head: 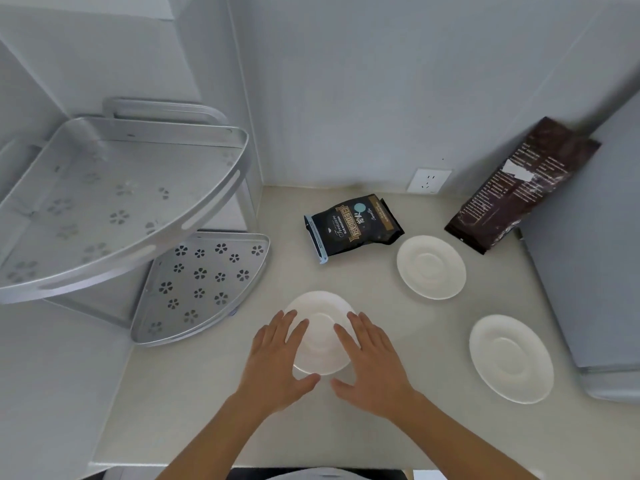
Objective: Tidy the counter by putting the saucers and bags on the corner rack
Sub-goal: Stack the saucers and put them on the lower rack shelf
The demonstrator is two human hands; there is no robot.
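Note:
Three white saucers lie on the beige counter. The nearest saucer (320, 327) sits between my hands: my left hand (278, 362) rests over its left edge and my right hand (369, 363) over its right edge, fingers spread flat, neither gripping it. A second saucer (431, 267) lies further back to the right, and a third saucer (510, 358) at the right. A small black bag (353, 226) lies flat near the back. A tall dark brown bag (519, 187) leans against the right side. The two-tier silver corner rack (204, 282) stands at the left, both shelves bare.
A grey appliance (595, 271) fills the right edge of the counter. A wall socket (428, 181) sits low on the back wall. The counter's front edge runs just below my forearms.

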